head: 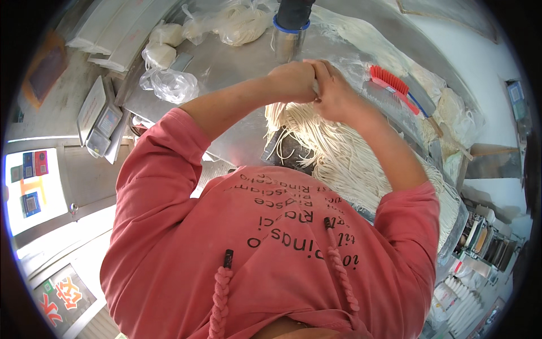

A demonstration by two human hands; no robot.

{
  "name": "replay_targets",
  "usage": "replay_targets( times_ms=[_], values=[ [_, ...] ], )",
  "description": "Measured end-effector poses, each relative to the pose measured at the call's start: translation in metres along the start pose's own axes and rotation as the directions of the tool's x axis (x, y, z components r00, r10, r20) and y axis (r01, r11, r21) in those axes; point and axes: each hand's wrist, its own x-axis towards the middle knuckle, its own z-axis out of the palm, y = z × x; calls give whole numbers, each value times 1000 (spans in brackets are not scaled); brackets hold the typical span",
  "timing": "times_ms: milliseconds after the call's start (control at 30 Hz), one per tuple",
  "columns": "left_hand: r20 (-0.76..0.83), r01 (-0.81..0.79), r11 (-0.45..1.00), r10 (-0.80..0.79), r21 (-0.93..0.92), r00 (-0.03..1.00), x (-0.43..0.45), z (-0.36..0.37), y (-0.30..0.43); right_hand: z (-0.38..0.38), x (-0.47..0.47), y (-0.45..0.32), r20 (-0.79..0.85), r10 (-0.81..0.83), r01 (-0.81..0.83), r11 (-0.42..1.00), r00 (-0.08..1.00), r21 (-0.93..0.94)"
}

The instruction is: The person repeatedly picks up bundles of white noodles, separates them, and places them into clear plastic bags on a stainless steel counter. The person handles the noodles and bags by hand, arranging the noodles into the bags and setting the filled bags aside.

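My left hand (pixel 294 81) and my right hand (pixel 336 91) meet over the metal worktop (pixel 230 133), fingers curled and touching. A small pale bit shows between them, but the palms and what they may hold are hidden. Directly below my hands is a thick heap of fresh pale noodles (pixel 351 156). It spreads to the right, passing under my right forearm, and loose strands hang over a dark surface at its near left end. Just beyond my hands stands a metal cylinder (pixel 288 44) with a blue rim and a dark upper part.
Clear plastic bags of noodles (pixel 241 25) lie at the back, with a crumpled plastic bag (pixel 171 86) at the left. A red brush (pixel 389 80) rests on the floury right side near a wooden stick (pixel 457 142). A scale (pixel 99 120) stands off the left edge.
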Motion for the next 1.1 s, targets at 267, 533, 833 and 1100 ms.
replay_targets(
  times_ms=[267, 533, 833, 1100],
  values=[
    [155, -119, 967, 85, 227, 984, 3, 13, -20, 38, -8, -12, 299, 343, -441, 814, 890, 379],
    [306, -130, 990, 141, -58, 941, -7, 3, -27, -7, 8, -15, 609, 265, -479, 851, 747, 217],
    [66, 33, 79, 458, -996, 886, -5, 26, -52, 11, -21, -16, 298, -7, -265, -474, 955, 840],
    [-306, 70, -597, 503, -799, 808, 14, 48, -41, 0, -4, -21, -27, 266, 158, -485, 964, 860]
  ],
)
